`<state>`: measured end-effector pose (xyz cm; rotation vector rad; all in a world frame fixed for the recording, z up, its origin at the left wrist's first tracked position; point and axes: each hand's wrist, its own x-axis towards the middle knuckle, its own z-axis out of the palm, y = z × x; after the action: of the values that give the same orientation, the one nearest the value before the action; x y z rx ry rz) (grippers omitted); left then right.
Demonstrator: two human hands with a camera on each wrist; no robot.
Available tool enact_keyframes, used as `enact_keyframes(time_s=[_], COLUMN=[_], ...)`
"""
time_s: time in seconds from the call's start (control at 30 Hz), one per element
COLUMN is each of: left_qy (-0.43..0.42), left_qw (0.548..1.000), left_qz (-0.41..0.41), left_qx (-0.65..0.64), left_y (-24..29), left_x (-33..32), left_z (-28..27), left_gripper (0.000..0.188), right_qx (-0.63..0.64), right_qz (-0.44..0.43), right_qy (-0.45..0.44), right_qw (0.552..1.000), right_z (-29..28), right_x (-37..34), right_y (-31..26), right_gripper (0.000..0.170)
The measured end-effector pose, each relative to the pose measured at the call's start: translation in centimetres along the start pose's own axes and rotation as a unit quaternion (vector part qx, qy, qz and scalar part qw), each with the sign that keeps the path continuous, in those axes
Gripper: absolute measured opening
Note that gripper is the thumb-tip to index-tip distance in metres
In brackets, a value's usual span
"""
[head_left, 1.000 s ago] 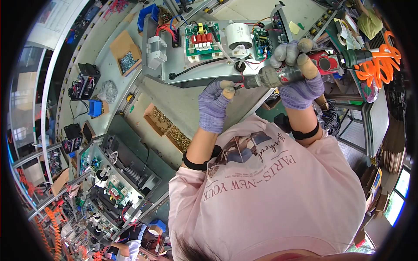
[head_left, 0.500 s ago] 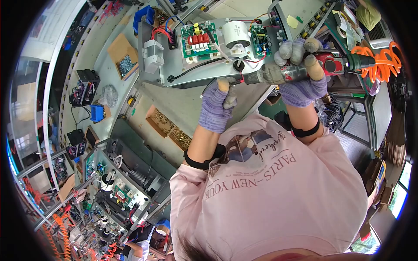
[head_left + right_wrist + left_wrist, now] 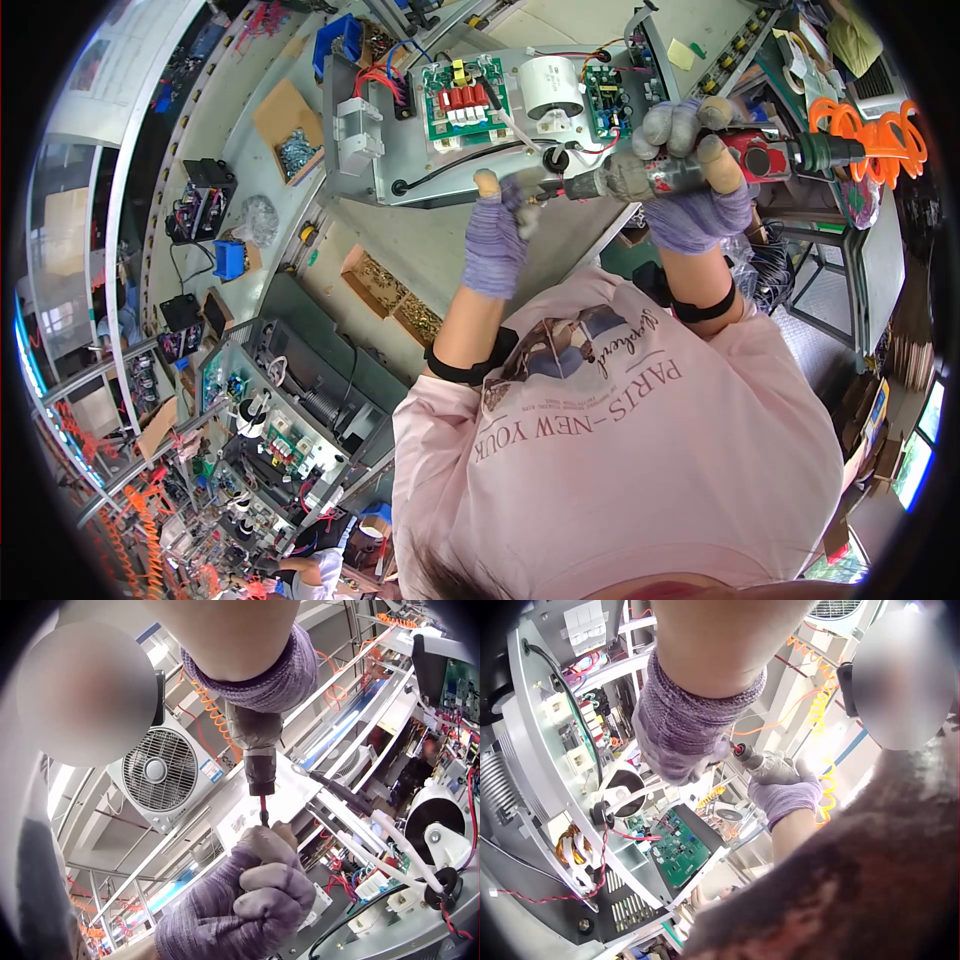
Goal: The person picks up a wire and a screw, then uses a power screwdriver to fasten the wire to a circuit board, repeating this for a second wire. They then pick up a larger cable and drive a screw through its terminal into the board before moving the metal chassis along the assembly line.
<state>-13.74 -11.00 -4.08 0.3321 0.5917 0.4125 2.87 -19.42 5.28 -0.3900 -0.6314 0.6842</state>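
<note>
My gloved right hand (image 3: pixel 690 165) grips a red and grey power screwdriver (image 3: pixel 765 160) held level, its nose pointing left. In the right wrist view, a thin red driver bit (image 3: pixel 263 804) ends in a small dark piece (image 3: pixel 264 817). My gloved left hand (image 3: pixel 495 235) has its fingers curled at that piece, pinching it; in the head view these fingers are blurred. Both hands are at the near side of a grey metal chassis (image 3: pixel 455 190). It carries a green circuit board (image 3: pixel 467 112) with red parts, a white cylindrical capacitor (image 3: pixel 551 85) and a black grommet (image 3: pixel 556 158).
A coiled orange hose (image 3: pixel 880 140) trails right from the screwdriver. Brass-coloured fasteners lie in open cardboard boxes (image 3: pixel 372 278) below the chassis. Silvery screws fill another carton (image 3: pixel 297 150) to the left, near a blue bin (image 3: pixel 338 38). A second opened unit (image 3: pixel 270 405) stands at lower left.
My left fingers have shifted at the bit's tip, the thumb now raised away from it. My right hand keeps its hold on the screwdriver, nearly in place.
</note>
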Motion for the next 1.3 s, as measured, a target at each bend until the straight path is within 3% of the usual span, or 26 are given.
enact_keyframes(time_s=[0.03, 0.07, 0.1, 0.17, 0.2, 0.27, 0.33, 0.4, 0.43, 0.47, 0.5, 0.53, 0.57, 0.6, 0.67, 0.7, 0.8, 0.9, 1.13, 1.2, 1.3], left_qy=[0.058, 0.114, 0.116, 0.128, 0.133, 0.069, 0.079, 0.125, 0.183, 0.187, 0.275, 0.351, 0.365, 0.369, 0.389, 0.384, 0.357, 0.348, 0.331, 0.315, 0.311], left_qw=[0.977, 0.907, 0.907, 0.703, 0.702, 0.745, 0.754, 0.841, 0.805, 0.805, 0.675, 0.516, 0.474, 0.477, 0.441, 0.452, 0.431, 0.440, 0.464, 0.498, 0.482], left_qz=[0.153, 0.298, 0.301, 0.492, 0.495, 0.405, 0.423, 0.354, 0.367, 0.368, 0.387, 0.387, 0.387, 0.387, 0.373, 0.375, 0.405, 0.417, 0.453, 0.426, 0.412], left_qx=[0.140, 0.273, 0.272, 0.498, 0.494, 0.526, 0.496, 0.391, 0.429, 0.426, 0.565, 0.679, 0.701, 0.698, 0.718, 0.713, 0.723, 0.716, 0.686, 0.687, 0.708], left_y=[0.5, 1.4, 1.9, 3.6, 3.8, 3.9, 4.3, 5.2, 5.3, 5.2, 5.0, 4.8, 4.6, 4.3, 4.0, 4.3, 4.2, 4.2, 4.1, 4.1, 4.2], left_x=[1.3, 2.3, 3.3, 4.9, 5.7, 7.3, 7.5, 6.8, 6.1, 5.6, 5.1, 4.9, 5.0, 5.0, 5.0, 5.2, 5.4, 5.3, 5.6, 5.7, 5.7], left_z=[-1.7, -1.8, -1.8, 0.7, 0.7, 0.6, -0.2, -1.7, -2.1, -2.6, -3.2, -3.7, -4.1, -4.3, -4.8, -5.0, -5.6, -5.4, -6.2, -6.4, -6.4], left_gripper=[0.033, 0.032, 0.032, 0.029, 0.029, 0.030, 0.026, 0.022, 0.022, 0.022, 0.022, 0.022, 0.022, 0.022, 0.020, 0.020, 0.025, 0.022, 0.023, 0.024, 0.023], right_qx=[0.001, 0.003, 0.008, 0.009, 0.010, -0.006, 0.016, -0.011, -0.012, -0.037, -0.036, -0.035, -0.072, -0.076, -0.062, -0.064, -0.163, -0.187, -0.281, -0.278, -0.275], right_qz=[0.004, 0.004, -0.007, -0.016, -0.012, -0.030, -0.016, 0.003, 0.005, -0.010, -0.018, -0.027, -0.046, -0.062, -0.014, -0.010, -0.031, -0.058, -0.014, -0.010, -0.001], right_qy=[0.021, 0.015, 0.027, 0.053, 0.048, 0.018, -0.010, -0.033, -0.057, -0.066, -0.070, -0.074, -0.028, -0.038, -0.005, -0.010, 0.003, -0.006, -0.034, -0.034, -0.043], right_qw=[1.000, 1.000, 1.000, 0.998, 0.999, 0.999, 1.000, 0.999, 0.998, 0.997, 0.997, 0.996, 0.996, 0.994, 0.998, 0.998, 0.986, 0.981, 0.959, 0.960, 0.960], right_z=[0.1, 0.2, 0.3, 0.7, 1.0, 1.7, 2.5, 3.4, 3.6, 4.1, 4.3, 4.2, 4.1, 4.1, 3.6, 3.2, 2.1, 1.6, -0.3, -0.4, -0.2], right_x=[0.2, 0.5, 0.5, 0.6, 0.6, 0.9, 1.1, 1.3, 1.6, 1.9, 2.3, 2.7, 2.8, 3.4, 3.9, 4.2, 5.2, 6.6, 7.5, 7.4, 7.3], right_y=[0.0, 0.0, 0.0, 0.1, 0.2, 0.7, 1.3, 2.2, 3.1, 3.9, 5.2, 6.8, 8.1, 9.4, 11.4, 12.3, 14.8, 16.8, 18.7, 18.7, 18.6], right_gripper=[0.022, 0.022, 0.021, 0.020, 0.020, 0.021, 0.020, 0.020, 0.020, 0.020, 0.021, 0.021, 0.021, 0.023, 0.025, 0.025, 0.025, 0.021, 0.024, 0.024, 0.025])
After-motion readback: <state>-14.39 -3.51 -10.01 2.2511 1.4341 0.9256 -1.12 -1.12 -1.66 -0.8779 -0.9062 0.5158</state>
